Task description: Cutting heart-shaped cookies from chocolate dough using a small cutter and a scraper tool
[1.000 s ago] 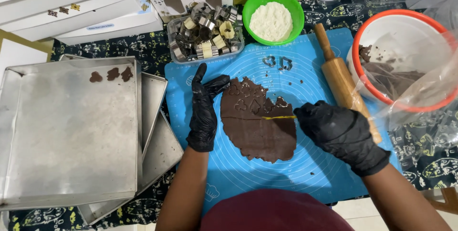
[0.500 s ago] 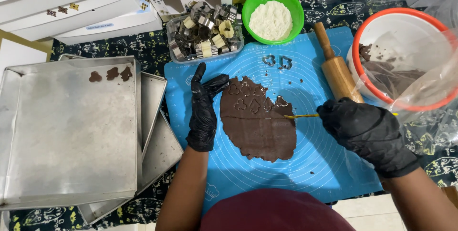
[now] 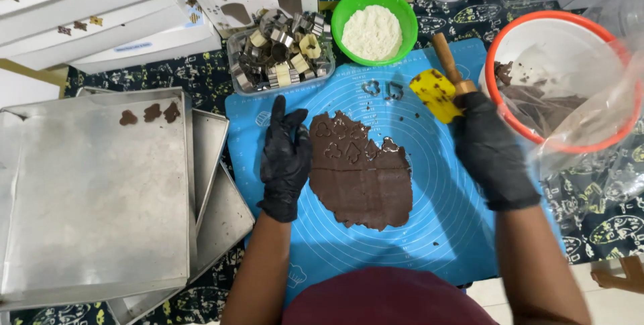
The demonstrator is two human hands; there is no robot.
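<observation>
A flat sheet of dark chocolate dough (image 3: 361, 171) lies on a blue silicone mat (image 3: 443, 224), with cutter outlines pressed into its upper left and a line across its middle. My left hand (image 3: 284, 157), in a black glove, rests flat on the mat against the dough's left edge. My right hand (image 3: 490, 147), also gloved, is lifted to the right of the dough and holds a yellow scraper (image 3: 433, 94) with its blade pointing up and away. The wooden rolling pin (image 3: 448, 61) lies just behind that hand.
Two small metal cutters (image 3: 382, 88) sit on the mat above the dough. A clear tub of cutters (image 3: 278, 51) and a green bowl of flour (image 3: 373, 26) stand behind. Stacked metal trays (image 3: 94, 211) at left carry three dough shapes (image 3: 150, 114). An orange-rimmed bowl (image 3: 537, 36) holds a plastic bag.
My right hand has drawn the scraper off the dough, moved right and up toward the rolling pin, and turned the yellow blade into view. My left hand has stayed put.
</observation>
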